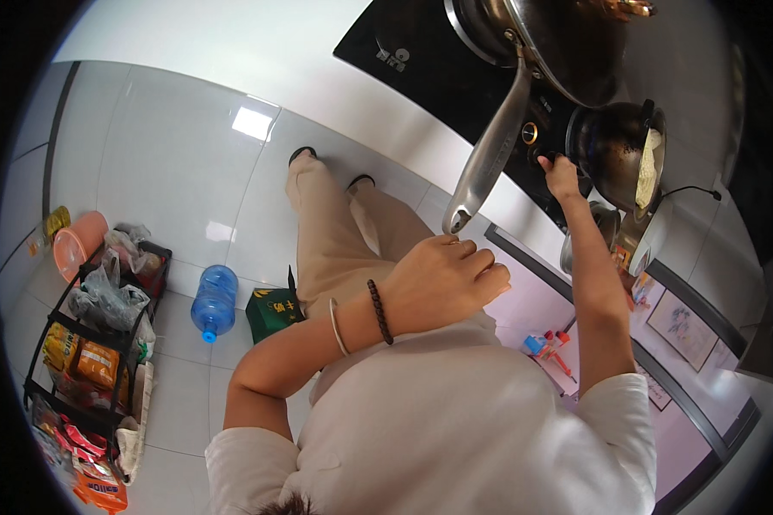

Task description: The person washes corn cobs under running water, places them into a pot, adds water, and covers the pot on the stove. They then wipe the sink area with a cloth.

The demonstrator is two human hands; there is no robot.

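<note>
My right hand (562, 177) reaches to the front of a black glass cooktop (419, 71), and its fingers grip a dark control knob (542, 155). Beside those fingers is a second knob (529, 133) with a lit-looking orange ring. My left hand (448, 283) hangs in front of my body, its fingers curled and its palm hidden. Just above its knuckles ends the long steel handle (489, 158) of a pan (483, 32); whether they touch I cannot tell. A dark shiny lid (570, 51) covers much of that pan.
A dark pot (609, 151) with a pale yellow cloth (648, 168) stands right of the pan. On the tiled floor are a blue water bottle (215, 299), a green box (274, 314), a pink bucket (80, 244) and a black rack (90, 322) of bagged goods.
</note>
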